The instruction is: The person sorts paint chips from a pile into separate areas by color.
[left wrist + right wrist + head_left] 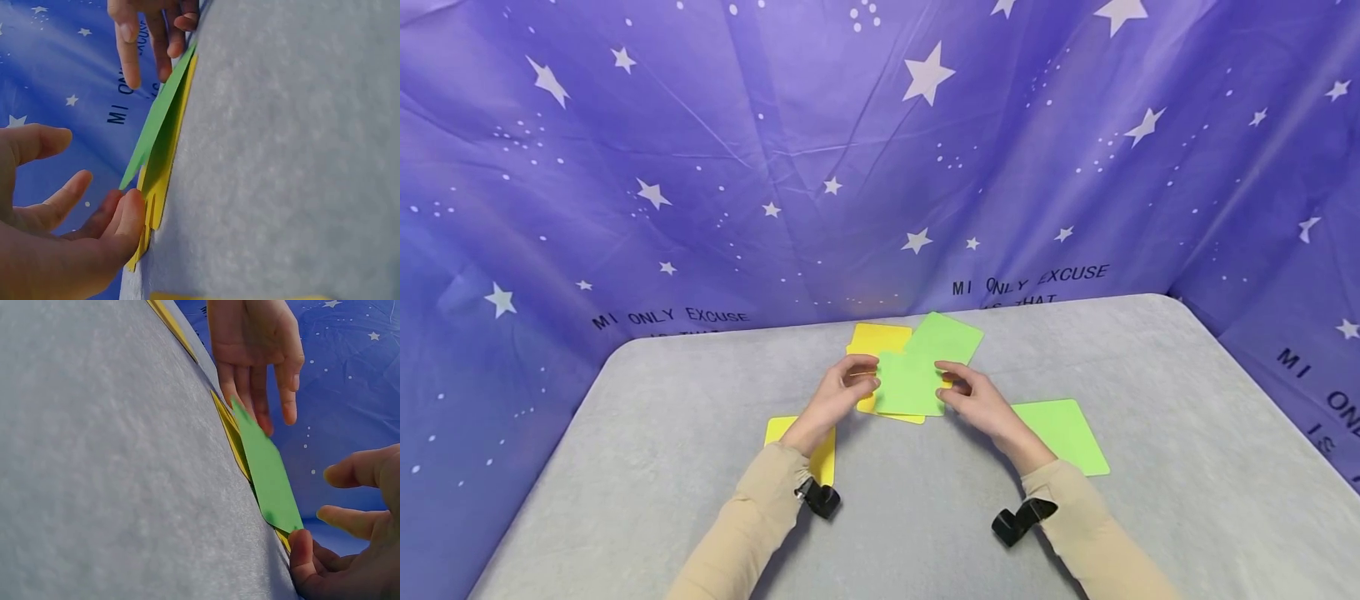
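Both hands hold a green card (910, 385) by its opposite side edges. My left hand (842, 389) has thumb and fingertips at the left edge, and its other fingers are spread apart in the left wrist view. My right hand (970, 396) pinches near the right edge, its thumb (301, 553) at the card's corner. The card is tilted, one side raised over yellow cards (164, 181) lying beneath it. Another green card (943, 337) lies behind it, turned at an angle and partly covered. A yellow card (880, 335) shows at the back left.
A yellow card (823, 454) lies beneath the left forearm, partly hidden. Another green card (1063, 435) lies beside the right wrist. All rest on a grey cloth-covered table (917, 517). A purple-blue curtain (820, 150) with white stars hangs along the table's far edge.
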### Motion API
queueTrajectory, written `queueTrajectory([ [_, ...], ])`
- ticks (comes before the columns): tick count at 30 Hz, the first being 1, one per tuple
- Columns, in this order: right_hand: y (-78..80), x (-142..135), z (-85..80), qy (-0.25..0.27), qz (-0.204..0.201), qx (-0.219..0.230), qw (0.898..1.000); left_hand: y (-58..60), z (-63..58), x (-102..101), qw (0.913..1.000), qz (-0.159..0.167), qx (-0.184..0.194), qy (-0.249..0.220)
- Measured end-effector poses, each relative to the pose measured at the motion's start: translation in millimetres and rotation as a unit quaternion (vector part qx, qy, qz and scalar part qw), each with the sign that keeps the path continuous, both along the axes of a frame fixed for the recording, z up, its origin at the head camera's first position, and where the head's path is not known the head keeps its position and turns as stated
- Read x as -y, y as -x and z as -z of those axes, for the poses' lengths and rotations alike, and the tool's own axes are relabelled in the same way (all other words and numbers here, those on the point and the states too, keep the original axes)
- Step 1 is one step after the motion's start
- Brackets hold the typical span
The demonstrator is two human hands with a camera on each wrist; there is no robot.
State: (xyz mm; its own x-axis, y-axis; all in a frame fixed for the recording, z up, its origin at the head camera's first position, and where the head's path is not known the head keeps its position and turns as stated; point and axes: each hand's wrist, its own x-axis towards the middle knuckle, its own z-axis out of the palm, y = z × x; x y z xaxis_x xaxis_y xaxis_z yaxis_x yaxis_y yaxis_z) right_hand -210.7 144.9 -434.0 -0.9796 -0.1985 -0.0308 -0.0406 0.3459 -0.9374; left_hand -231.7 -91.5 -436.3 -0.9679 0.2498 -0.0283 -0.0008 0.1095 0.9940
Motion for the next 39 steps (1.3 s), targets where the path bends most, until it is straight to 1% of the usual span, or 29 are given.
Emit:
queueTrajectory([
  [3,-1.0,-0.1,-0.5,0.006,0.006,-0.005,1.000,-1.0,-2.8,-1.2,0.9999,-0.007,0.007,-0.007],
  [4,-1.2,-0.1,-0.7,0.008,0.008,-0.005,1.000,-3.5,-7.9,-1.9,0.9999,-0.006,0.012,-0.006],
  [6,-1.6,-0.2,-1.4,0.013,0.015,-0.002,1.000,-4.1,-8.7,-2.9,0.9997,-0.009,0.019,-0.007],
  [10,-2.7,-1.5,-3.4,0.022,0.029,0.004,0.999,-5.5,-6.6,-6.9,0.9994,-0.015,0.016,-0.027],
  [11,-3.1,-2.3,-4.0,0.025,0.033,0.006,0.999,-3.4,-1.5,-8.2,0.9992,-0.019,0.012,-0.033],
  [13,-4.3,-4.1,-4.4,0.033,0.037,0.009,0.999,-4.1,0.4,-11.5,0.9988,-0.021,0.007,-0.044],
  [18,-10.3,-7.6,-3.0,0.053,0.035,0.015,0.998,-9.2,2.8,-16.7,0.9983,-0.027,0.009,-0.051],
  [23,-14.2,-13.5,-5.1,0.062,0.039,0.015,0.997,-12.4,3.7,-20.4,0.9980,-0.010,0.011,-0.062],
  [27,-17.0,-21.3,-6.8,0.070,0.037,0.028,0.996,-14.6,6.4,-24.3,0.9974,0.009,0.007,-0.071],
  [31,-21.1,-29.9,-7.4,0.082,0.039,0.033,0.995,-17.1,8.6,-30.7,0.9955,0.020,0.013,-0.091],
  [39,-30.9,-47.9,-10.8,0.097,0.043,0.040,0.994,-24.5,10.3,-47.2,0.9881,0.043,0.043,-0.141],
])
